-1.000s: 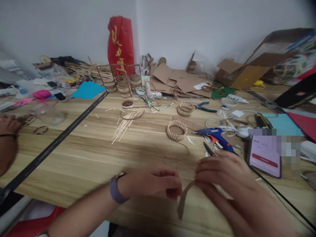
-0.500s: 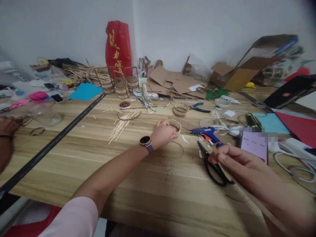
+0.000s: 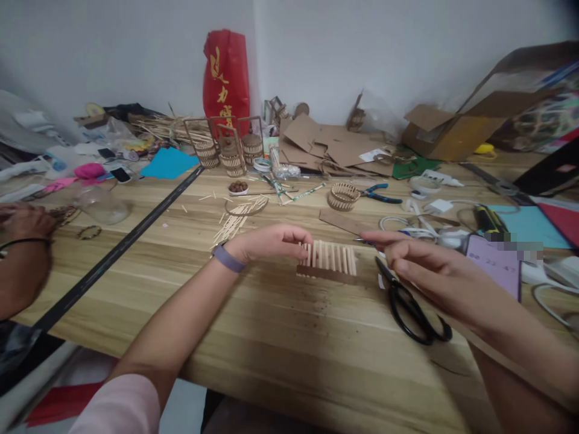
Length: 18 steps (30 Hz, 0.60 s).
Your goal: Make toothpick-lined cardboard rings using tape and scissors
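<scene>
My left hand [image 3: 275,241] grips the left end of a small round basket wall [image 3: 335,258], made of short pale wooden sticks on a brown cardboard band. The band is at the bottom and the sticks point up. My right hand [image 3: 420,265] is to the right of it, fingers partly stretched and thumb apart, with nothing visible in them. It covers most of the blue glue gun, whose tip [image 3: 357,240] shows by the fingertips. Black-handled scissors [image 3: 414,313] lie open just below my right hand. A brown cardboard strip [image 3: 341,223] lies behind the basket wall.
Loose sticks [image 3: 235,223] lie left, near a bowl of brown beads [image 3: 238,188]. A finished stick ring [image 3: 344,197] and blue-handled pliers [image 3: 382,194] lie behind. A phone [image 3: 495,265] and cables are at right. Another person's hand [image 3: 29,223] is at far left.
The basket wall has come nearer and now shows its side, held at its left end by my left hand. My right hand's fingers have loosened from a pinch and reach forward. The view has shifted.
</scene>
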Motion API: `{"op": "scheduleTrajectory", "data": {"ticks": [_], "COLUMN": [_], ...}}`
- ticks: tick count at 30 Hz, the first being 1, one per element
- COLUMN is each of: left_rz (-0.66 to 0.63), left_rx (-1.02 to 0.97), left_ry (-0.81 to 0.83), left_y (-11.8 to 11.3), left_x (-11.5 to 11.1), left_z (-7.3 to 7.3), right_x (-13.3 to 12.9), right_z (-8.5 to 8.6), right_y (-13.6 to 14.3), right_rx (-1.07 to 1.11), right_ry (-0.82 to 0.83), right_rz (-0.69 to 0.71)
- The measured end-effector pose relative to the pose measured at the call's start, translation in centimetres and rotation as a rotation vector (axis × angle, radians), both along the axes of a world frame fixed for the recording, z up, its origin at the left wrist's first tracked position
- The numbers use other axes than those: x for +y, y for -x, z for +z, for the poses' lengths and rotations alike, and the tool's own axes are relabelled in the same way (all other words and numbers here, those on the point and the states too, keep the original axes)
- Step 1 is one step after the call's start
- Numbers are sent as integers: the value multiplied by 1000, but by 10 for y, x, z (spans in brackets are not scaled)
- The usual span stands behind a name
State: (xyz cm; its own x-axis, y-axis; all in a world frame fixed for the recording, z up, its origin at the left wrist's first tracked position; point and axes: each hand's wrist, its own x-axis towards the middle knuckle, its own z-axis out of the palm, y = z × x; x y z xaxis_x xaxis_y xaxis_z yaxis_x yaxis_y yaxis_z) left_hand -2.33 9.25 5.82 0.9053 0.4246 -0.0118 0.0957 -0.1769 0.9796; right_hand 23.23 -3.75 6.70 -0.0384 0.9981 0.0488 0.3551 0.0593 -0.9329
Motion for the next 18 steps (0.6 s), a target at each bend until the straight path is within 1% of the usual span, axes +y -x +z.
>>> {"op": "scheduleTrajectory", "data": {"ticks": [2,5,8,10,12,15,18], "left_rz": [3,31,61,62,61,63,67], "left_rx": [-10,-97,-176,-199,-211,-235,-260], "left_ry": [117,262,337,360,376,390,399], "left_y": [1,1,2,2,1,-1,0], "left_x": [-3,-5,-5,-5,-3,0,6], "left_z": [-5,-14,-22,-27,-31,-38,-43], "right_x": [8,18,25,30,35,41,43], "right_z": [1,2,4,3,0,-6,-6], "right_y": [5,11,18,24,27,29,29], "right_rx": [60,148,157,167,223,334,357], "right_ry": [10,28,19,6,-4,19,71], "right_rz": [124,299,392,424,430,395,372]}}
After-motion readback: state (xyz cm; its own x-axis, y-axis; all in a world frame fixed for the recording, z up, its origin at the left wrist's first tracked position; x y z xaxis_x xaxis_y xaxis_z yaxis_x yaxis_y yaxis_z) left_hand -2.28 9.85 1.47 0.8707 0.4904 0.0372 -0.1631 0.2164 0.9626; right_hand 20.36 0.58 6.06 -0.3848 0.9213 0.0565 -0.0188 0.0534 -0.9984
